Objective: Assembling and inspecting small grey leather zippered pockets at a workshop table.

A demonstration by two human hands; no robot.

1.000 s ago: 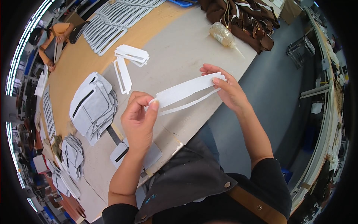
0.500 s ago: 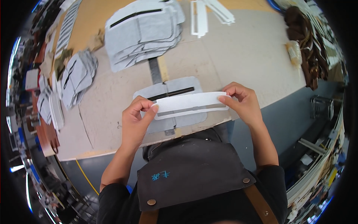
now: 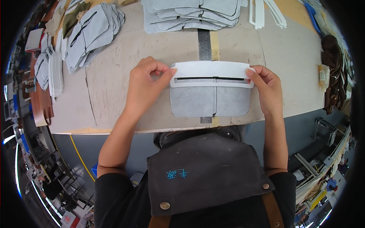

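A white strip with a long slot (image 3: 209, 70) spans between my hands, over the upper part of a grey fabric panel (image 3: 194, 102). Through the slot shows the panel's dark slit. My left hand (image 3: 150, 81) pinches the strip's left end between thumb and forefinger. At the other end, my right hand (image 3: 266, 85) pinches it the same way. Whether the strip touches the panel all along I cannot tell. The panel lies flat on the table, with its dark centre seam above a steel ruler (image 3: 204, 45).
Several grey panels (image 3: 190, 21) are stacked at the far middle, with another pile (image 3: 91, 34) at the far left. White slotted strips (image 3: 257, 13) lie at the far right; more white strips (image 3: 56, 74) are bundled left. Brown material (image 3: 332, 64) hangs at the right edge. The table (image 3: 110, 102) ends before my apron.
The strip has gone from tilted in front of the panel's slit to level over it, so its slot now frames the slit. Both hands still pinch its ends. The head view has shifted.
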